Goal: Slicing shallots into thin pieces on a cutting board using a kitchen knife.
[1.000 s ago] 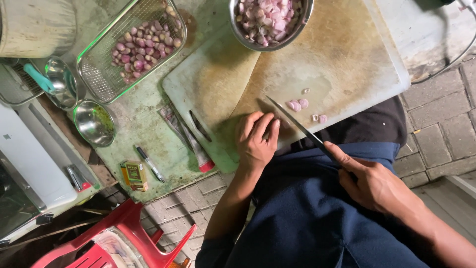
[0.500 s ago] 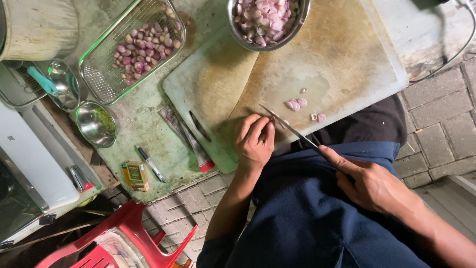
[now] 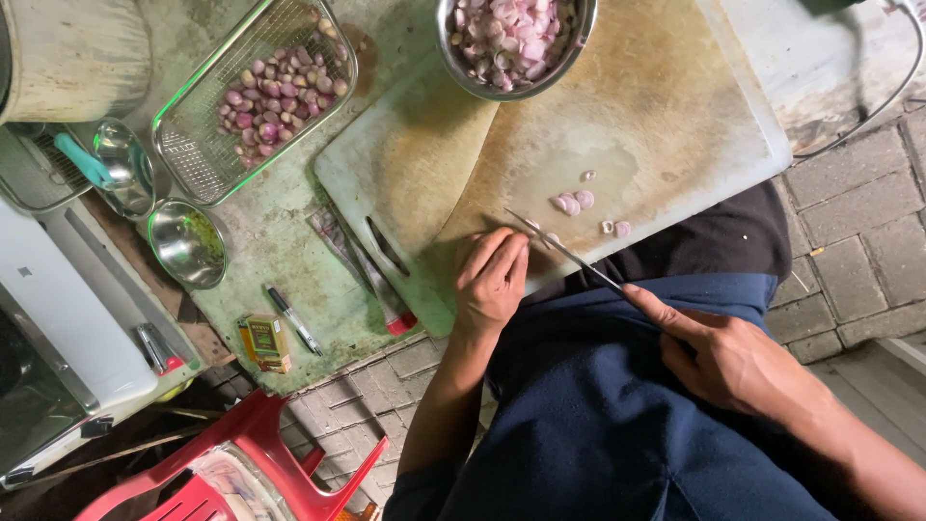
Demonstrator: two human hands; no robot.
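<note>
My left hand (image 3: 494, 278) rests at the near edge of a worn white cutting board (image 3: 666, 106), fingers curled over something small that I cannot make out. My right hand (image 3: 725, 355) grips a thin knife (image 3: 564, 253) whose blade reaches toward the left fingertips. A few pink shallot slices (image 3: 573, 202) lie on the board just beyond the blade. At the board's far edge stands a steel bowl (image 3: 461, 64) full of cut shallot pieces. A wire basket (image 3: 198, 164) of whole peeled shallots sits to the left.
A small steel bowl (image 3: 187, 243), a ladle with a teal handle (image 3: 98, 166), a pen (image 3: 294, 319) and a small yellow box (image 3: 264, 342) lie on the green table. A red plastic stool (image 3: 253, 463) stands below. Brick paving (image 3: 858, 232) is on the right.
The knife has drawn in closer to my left fingers, and the left hand has shifted slightly on the board's edge. The shallot slices lie as before.
</note>
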